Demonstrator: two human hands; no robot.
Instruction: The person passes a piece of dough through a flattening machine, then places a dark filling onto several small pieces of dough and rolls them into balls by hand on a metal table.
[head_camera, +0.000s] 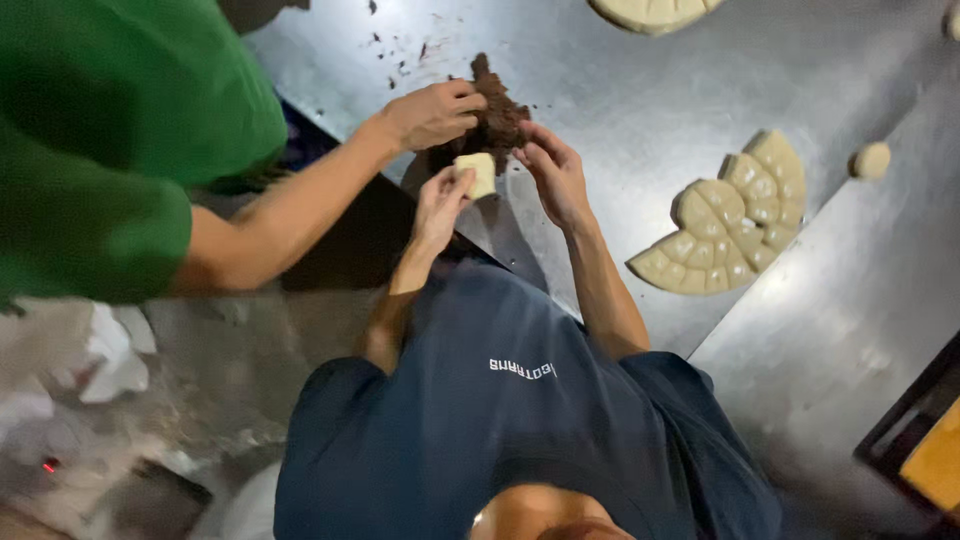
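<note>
We look down over our dark blue shirt (520, 430) at a steel table (620, 90). Our left hand (440, 205) is raised, its fingers (458, 178) pinching a pale dough piece (478, 172) from below and the side. Our right hand (555, 170) sits just beside it, fingers (535, 140) spread and curved, their tips touching the edge of a dark brown filling mound (495, 115) that lies on the table just beyond the dough piece. From the left, a co-worker in a green shirt (110, 130) reaches a bare arm across; that hand (432, 113) is closed loosely on the other side of the mound. Brown crumbs (400, 55) dot the table past the mound. To our right, well apart from the hands, lies a fan of cut dough (730, 220), scored into small blocks, with a small dough ball (871, 160) near it. At the far edge we see part of another scored dough round (655, 12)
</note>
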